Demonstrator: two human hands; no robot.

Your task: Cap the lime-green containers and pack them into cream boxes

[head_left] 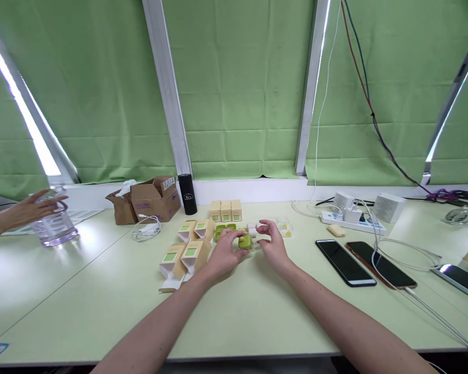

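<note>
Our left hand (225, 254) is closed around the little green case (245, 241). The green case sits low on the tabletop (242, 311), right in front of us. Our right hand (272, 244) is just to the right of the green case, with its fingers bent in close. We cannot tell if it pinches something tiny or nothing at all.

What could go wrong? The green case looks small and smooth, so we think it could slip out if our hold gets loose. Just behind the green case lie a small white piece (251, 229) and a clear plastic bit (284, 227). A careless finger could knock them away. Just left of the green case lie open tan boxes (183, 257), very near our left wrist. A sideways push could shove them.

On our side of the green case the tabletop is bare up to its near edge, so our arms have room there. To the right of the green case, well apart, two dark phones (345, 262) lie by white cables (405, 254). A wide elbow swing could drag a cable. Far to the left of the green case, another person's hand (31, 208) rests on a clear jug (54, 226), well apart from us.
</note>
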